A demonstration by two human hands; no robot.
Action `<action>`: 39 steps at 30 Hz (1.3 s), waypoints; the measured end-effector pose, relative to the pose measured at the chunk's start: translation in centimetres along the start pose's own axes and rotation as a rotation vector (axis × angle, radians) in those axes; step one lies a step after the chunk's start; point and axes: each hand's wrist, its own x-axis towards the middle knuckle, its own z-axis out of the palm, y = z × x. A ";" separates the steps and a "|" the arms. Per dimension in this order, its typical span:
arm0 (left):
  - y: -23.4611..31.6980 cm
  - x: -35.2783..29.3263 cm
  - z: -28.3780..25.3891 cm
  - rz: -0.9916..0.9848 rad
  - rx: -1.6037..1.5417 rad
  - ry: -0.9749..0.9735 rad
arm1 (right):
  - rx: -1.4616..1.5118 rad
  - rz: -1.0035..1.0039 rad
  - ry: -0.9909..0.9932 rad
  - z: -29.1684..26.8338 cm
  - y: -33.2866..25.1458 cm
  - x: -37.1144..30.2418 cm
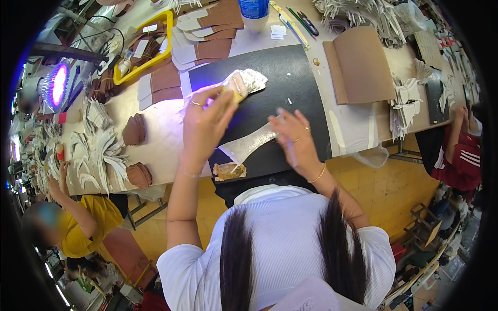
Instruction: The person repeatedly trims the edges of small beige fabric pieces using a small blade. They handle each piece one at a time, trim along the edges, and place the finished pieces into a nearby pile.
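Note:
My left hand is raised over the black mat, its fingers closed on a small pale yellow block whose kind I cannot make out. Just beyond the block lies a stack of white pieces. My right hand hovers at the right end of a curved, pale, shiny piece lying on the mat. A slim, pale, pen-like tool shows in this hand's curled fingers. Near the mat's front edge is a brownish taped patch.
A lit lamp stands at the left. Brown and white cut pieces, a yellow tray, a blue-labelled bottle, pens and a brown sheet lie around the mat. Co-workers sit at both sides.

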 end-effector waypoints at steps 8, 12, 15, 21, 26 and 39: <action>3.3 -5.7 5.0 0.125 0.015 -0.186 | 0.022 0.108 0.173 -3.0 1.7 1.7; 4.1 -6.1 6.2 0.103 0.002 -0.156 | 0.025 0.137 0.193 -2.8 1.5 1.5; 4.3 -6.2 6.4 0.103 0.012 -0.155 | 0.056 0.147 0.193 -2.4 1.4 0.9; 4.6 -6.4 6.7 0.107 0.030 -0.133 | 0.055 0.136 0.171 -2.2 1.4 0.6; 4.4 -6.5 6.9 0.139 0.049 -0.136 | 0.057 0.212 0.183 -2.5 0.8 0.6; 4.5 -6.6 6.9 0.204 0.169 -0.174 | 0.018 0.089 0.134 -1.4 -0.1 0.9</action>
